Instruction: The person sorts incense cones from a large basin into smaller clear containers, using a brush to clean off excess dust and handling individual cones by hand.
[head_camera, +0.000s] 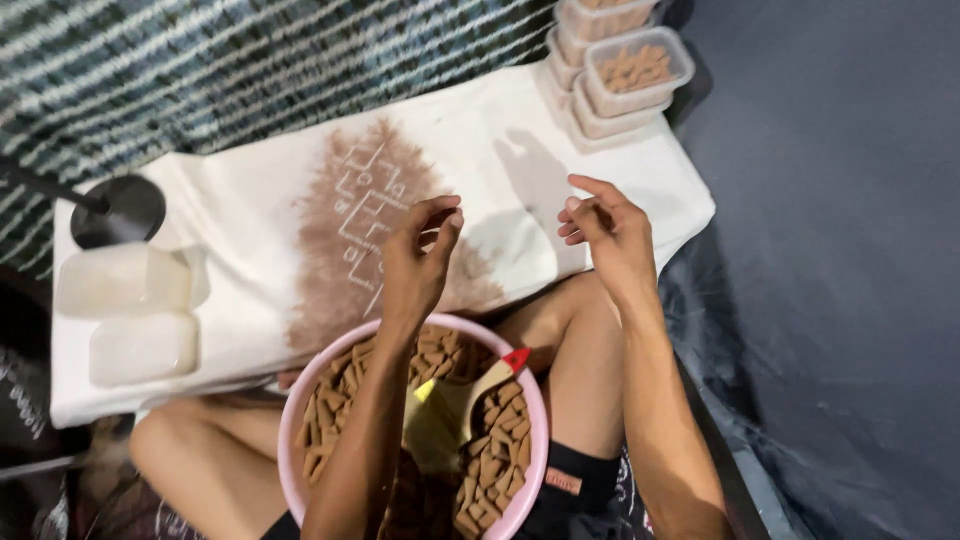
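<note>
Left hand (420, 255) and right hand (608, 228) raised over white cloth (250, 230), fingers loosely curled, holding nothing; pink bowl (300, 400) at six o'clock; stacked tubs (625, 85) at one o'clock

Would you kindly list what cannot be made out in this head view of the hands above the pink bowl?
- Left hand: the curled fingers hide whether it holds anything.
- Right hand: likewise, the fingers cover the palm.
- Pink bowl: its near rim is cut off by the bottom edge, and the left forearm covers part of the brown sticks.
- Stacked clear tubs: the top edge crops the upper ones.
</note>
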